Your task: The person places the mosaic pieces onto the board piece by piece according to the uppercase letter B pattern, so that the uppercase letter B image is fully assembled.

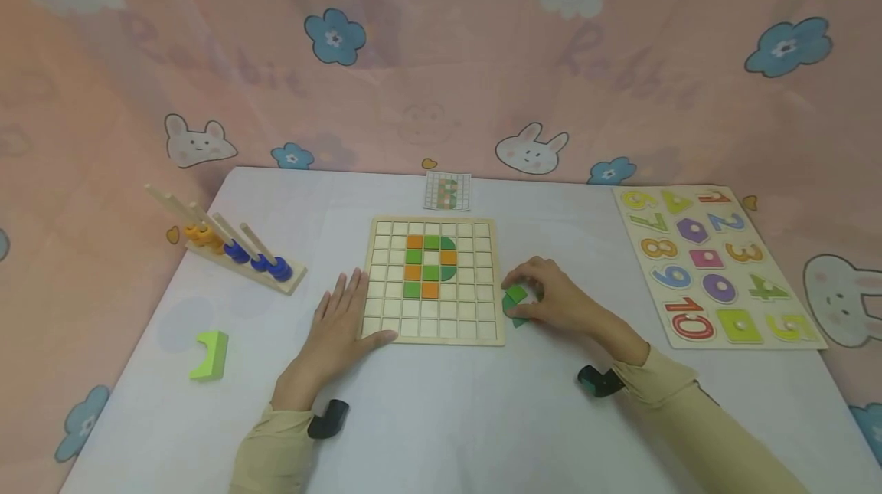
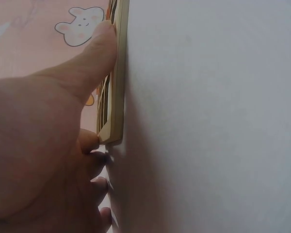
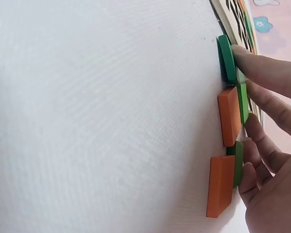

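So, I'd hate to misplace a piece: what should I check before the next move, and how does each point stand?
1. Board steadied: ok, the left hand touches its near left corner.
2. Placed tiles within the grid squares: ok, as far as the head view shows.
3. Pattern card uncovered: ok, it lies beyond the board.
4. Tiles match the card: cannot tell, its print is too small.
5. Loose pieces in reach: ok, the right hand has its fingers around some.
6. Single piece lifted clear: cannot tell.
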A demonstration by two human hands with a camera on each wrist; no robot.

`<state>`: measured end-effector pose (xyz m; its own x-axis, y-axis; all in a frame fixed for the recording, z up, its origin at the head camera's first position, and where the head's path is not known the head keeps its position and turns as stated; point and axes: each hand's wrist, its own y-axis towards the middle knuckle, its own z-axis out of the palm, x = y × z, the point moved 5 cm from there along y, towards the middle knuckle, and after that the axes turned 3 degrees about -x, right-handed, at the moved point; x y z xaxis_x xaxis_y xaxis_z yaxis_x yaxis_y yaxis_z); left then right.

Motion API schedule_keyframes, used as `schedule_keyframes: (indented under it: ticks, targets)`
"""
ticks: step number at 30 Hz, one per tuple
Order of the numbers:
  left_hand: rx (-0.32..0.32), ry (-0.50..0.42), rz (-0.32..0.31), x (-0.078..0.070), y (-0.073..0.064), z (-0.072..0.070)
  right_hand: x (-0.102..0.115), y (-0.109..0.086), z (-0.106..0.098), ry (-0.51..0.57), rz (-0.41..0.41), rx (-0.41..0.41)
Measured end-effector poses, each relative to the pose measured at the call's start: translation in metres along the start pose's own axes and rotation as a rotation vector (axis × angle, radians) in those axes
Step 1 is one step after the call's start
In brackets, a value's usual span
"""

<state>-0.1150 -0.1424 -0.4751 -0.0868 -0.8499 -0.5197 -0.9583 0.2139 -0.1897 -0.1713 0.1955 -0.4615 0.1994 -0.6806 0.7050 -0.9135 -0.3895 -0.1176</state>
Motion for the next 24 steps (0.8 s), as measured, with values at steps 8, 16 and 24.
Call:
schedule_keyframes:
  ticks: [8,16,24]
  targets:
    - [0.0,-0.008,0.001,0.0013,0.0004,0.0003,0.0018,0.0023,0.0021,0.002,-0.028,-0.035]
    - [-0.003,-0.014,0.003,0.0015,0.0004,0.0005,0.0002,0.0017,0.0023,-0.011,-0.004,-0.072]
    - [-0.002,-0.015,0.0,0.0008,0.0003,0.0003,0.0005,0.0027,0.0009,-0.005,-0.001,-0.085]
